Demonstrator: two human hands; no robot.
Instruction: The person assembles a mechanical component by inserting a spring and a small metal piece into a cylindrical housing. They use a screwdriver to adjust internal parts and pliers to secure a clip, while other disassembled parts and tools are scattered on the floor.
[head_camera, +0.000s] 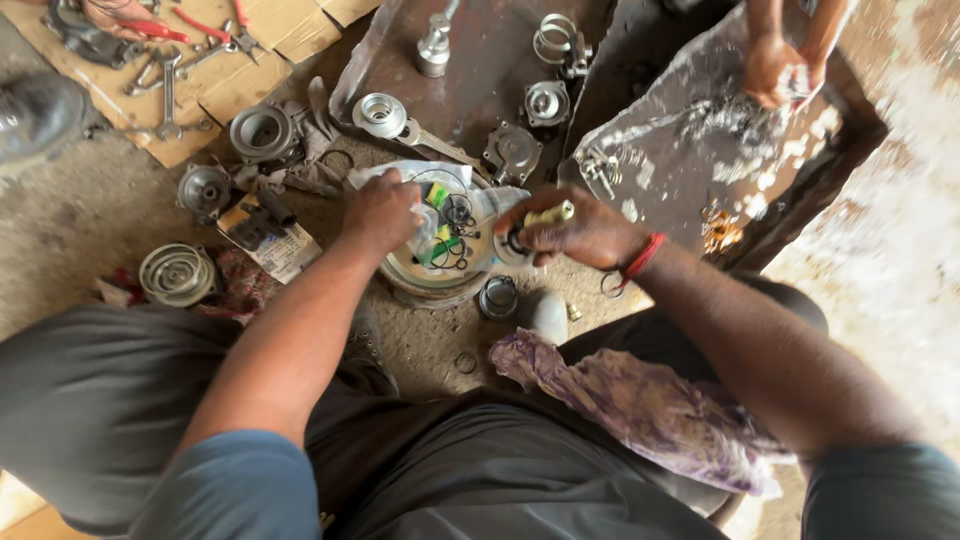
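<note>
Dusty concrete floor, seen from above. Nearest, a purple rag on the person's lap. Beyond it, left hand closed on a clear plastic bag of small rubber rings; right hand pinching a small metal part. Farther off, pliers on cardboard.

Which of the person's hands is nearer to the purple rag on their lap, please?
Right. The right hand is just above the purple rag; the left hand is farther off, up-left.

A clear plastic bag of rubber rings lies open on the round dish; a flat printed carton lies left of it
</note>
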